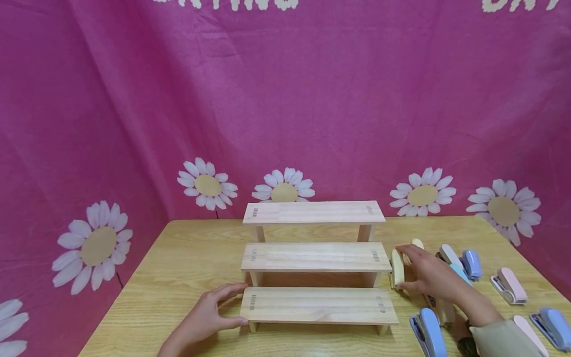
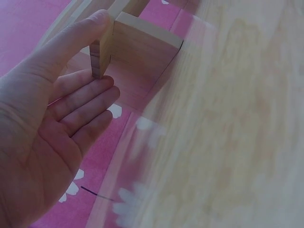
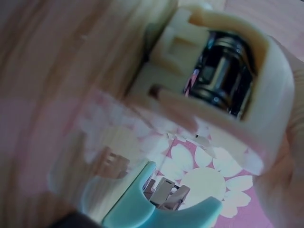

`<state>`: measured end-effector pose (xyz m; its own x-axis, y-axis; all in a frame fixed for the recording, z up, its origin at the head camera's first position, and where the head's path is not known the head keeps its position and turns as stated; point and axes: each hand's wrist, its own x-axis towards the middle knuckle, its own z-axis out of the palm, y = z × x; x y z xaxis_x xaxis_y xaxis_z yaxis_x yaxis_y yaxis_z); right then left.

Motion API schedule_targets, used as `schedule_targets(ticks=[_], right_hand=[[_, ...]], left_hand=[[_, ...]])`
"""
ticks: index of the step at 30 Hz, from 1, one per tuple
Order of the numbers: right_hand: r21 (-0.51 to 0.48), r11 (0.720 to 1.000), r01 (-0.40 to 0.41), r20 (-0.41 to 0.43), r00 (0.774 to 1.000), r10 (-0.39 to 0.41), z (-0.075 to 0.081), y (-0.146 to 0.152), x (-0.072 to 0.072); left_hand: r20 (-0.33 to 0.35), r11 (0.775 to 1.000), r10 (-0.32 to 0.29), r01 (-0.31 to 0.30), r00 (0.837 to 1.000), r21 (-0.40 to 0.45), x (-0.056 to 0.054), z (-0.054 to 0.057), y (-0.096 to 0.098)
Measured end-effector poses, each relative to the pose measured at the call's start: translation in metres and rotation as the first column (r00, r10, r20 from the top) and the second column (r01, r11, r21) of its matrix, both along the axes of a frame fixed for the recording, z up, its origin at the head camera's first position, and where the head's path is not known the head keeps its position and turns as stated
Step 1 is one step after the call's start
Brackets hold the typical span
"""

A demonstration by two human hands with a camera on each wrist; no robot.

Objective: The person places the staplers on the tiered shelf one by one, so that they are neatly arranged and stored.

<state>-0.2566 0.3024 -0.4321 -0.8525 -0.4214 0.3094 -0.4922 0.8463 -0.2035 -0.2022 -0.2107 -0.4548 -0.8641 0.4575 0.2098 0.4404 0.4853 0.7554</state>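
Observation:
A three-step wooden stand [image 1: 312, 258] stands on the table. My left hand [image 1: 205, 312] spans the left end of its lowest step [image 1: 318, 306], index finger at the back corner and thumb at the front one. In the left wrist view the thumb and fingers [image 2: 92, 102] grip that board end from two sides. My right hand [image 1: 430, 275] holds a pale yellow stapler [image 1: 398, 270] upright beside the right end of the middle step. Its cream shell and dark metal inside show close up in the right wrist view, where the stapler [image 3: 278, 90] hides most of the hand.
Several staplers lie on the right: a blue one [image 1: 430, 332] near the front, a purple one [image 1: 471, 264], a pink one [image 1: 509, 286] and another blue one [image 1: 553, 327]. A teal stapler [image 3: 161, 216] is under the right hand. A magenta flowered cloth [image 1: 285, 99] hangs behind the table.

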Motion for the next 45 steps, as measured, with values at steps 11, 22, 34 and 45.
schedule_targets(ticks=[11,22,34,45], right_hand=[[-0.015,1.000,0.011,-0.107,0.994,-0.012,0.004,0.004,0.004],[-0.189,0.982,0.028,-0.170,0.984,-0.060,0.019,0.006,0.006],[-0.200,0.980,-0.019,-0.306,0.951,-0.044,0.041,0.008,0.009],[-0.176,0.984,-0.038,-0.413,0.910,-0.039,0.070,0.006,0.002]], left_hand=[[0.007,1.000,0.013,-0.013,1.000,-0.019,0.000,0.000,0.001],[-0.003,0.999,0.031,-0.031,1.000,-0.039,0.000,0.001,0.001],[0.013,0.999,0.026,-0.026,1.000,-0.032,0.000,0.000,0.000],[0.008,0.999,0.023,-0.023,1.000,-0.034,0.000,0.001,0.000]])
